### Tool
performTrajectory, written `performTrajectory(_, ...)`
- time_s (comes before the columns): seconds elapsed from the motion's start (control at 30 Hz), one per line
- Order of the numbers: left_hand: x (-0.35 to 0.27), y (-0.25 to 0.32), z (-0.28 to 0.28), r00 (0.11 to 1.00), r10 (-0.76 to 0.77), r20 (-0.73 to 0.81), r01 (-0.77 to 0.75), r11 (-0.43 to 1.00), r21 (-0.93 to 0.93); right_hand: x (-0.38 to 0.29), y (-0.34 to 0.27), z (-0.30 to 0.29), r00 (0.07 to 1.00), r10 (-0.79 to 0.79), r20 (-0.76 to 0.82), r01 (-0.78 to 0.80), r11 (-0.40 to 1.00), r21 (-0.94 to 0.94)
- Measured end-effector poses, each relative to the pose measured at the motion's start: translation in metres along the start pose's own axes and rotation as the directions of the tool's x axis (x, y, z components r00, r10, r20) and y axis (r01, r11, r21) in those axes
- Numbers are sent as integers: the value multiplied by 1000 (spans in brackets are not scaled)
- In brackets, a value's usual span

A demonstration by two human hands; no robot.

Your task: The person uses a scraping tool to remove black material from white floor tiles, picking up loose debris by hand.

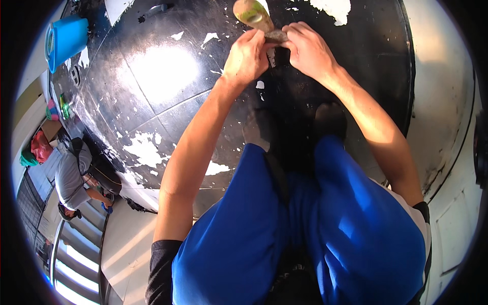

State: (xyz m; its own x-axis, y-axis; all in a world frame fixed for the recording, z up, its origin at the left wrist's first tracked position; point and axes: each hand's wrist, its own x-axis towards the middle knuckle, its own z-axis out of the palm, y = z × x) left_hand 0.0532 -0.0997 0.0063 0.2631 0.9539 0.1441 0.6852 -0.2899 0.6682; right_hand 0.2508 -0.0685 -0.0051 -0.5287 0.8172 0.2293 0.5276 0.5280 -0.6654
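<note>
Both of my hands meet over the dark, peeling floor at the top of the view. My left hand [248,57] pinches one end of a small, flat, greyish-brown piece [276,36] whose material I cannot tell. The fingers of my right hand [309,49] grip its other end. Just beyond my fingertips, touching or very near the piece, is a yellowish-brown object with a rounded, green-stained end [249,13]; its kind is unclear. Part of it is hidden behind my fingers. Beneath my hands a narrow pale strip shows on the floor.
A blue plastic container [68,40] stands at the upper left. Another person [74,177] bends over at the left, near red and green bags [41,146] and a striped, sunlit railing [76,259]. White patches [143,150] mark the black tiled floor. A pale wall or ledge curves along the right.
</note>
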Motion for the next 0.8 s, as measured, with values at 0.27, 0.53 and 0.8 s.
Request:
performTrajectory(0.27, -10, -1, 0, 998, 44, -42, -45, 999, -21, -6, -3, 0, 999, 5, 49, -6, 1000, 7)
performTrajectory(0.53, -25, 10, -3, 995, 67, 68, -67, 998, -4, -25, -15, -3, 994, 41, 101, -44, 998, 34)
performTrajectory(0.8, -30, 8, 3, 998, 54, 9, -54, 999, 1, -23, -17, -1, 997, 12, 73, -13, 1000, 14)
